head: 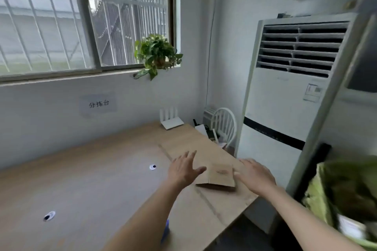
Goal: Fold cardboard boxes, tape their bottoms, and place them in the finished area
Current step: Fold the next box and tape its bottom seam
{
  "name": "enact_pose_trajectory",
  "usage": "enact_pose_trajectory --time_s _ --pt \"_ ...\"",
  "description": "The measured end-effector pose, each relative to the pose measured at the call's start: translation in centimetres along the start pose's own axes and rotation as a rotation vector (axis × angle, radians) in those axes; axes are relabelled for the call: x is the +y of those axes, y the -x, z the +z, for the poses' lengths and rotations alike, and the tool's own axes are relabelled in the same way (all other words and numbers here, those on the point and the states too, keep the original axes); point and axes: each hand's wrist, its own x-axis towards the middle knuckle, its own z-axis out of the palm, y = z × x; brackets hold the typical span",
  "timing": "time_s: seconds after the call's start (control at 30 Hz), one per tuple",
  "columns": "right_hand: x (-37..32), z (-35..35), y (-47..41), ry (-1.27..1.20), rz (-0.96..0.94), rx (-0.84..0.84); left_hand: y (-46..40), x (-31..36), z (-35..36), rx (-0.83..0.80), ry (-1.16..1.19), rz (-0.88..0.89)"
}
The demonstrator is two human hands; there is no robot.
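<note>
Flattened cardboard box (219,176) seen lying on wooden table (91,185) near right edge. Left hand (183,169) held at box's 9 o'clock, fingers spread; right hand (255,177) at 3 o'clock, fingers extended, nothing gripped.

1 head-worn view — looking forward and down, close over the table (102,179) — toward the window (85,16)
</note>
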Motion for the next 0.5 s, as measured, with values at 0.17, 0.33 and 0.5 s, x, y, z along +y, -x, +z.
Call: enact_pose_trajectory --time_s 0.17,0.33,0.5 --pt "7.3 3.5 -7.6 -0.045 0.112 -0.049 -10.0 2.8 8.1 -0.104 0.024 0.035" --pt "12.4 9.1 -18.9 -0.1 0.174 -0.136 -21.1 1.3 16.4 -0.194 0.039 -0.017" --pt "15.4 15.9 -27.8 -0.106 0.17 -0.264 -29.1 -1.5 23.4 -0.294 0.049 -0.113"
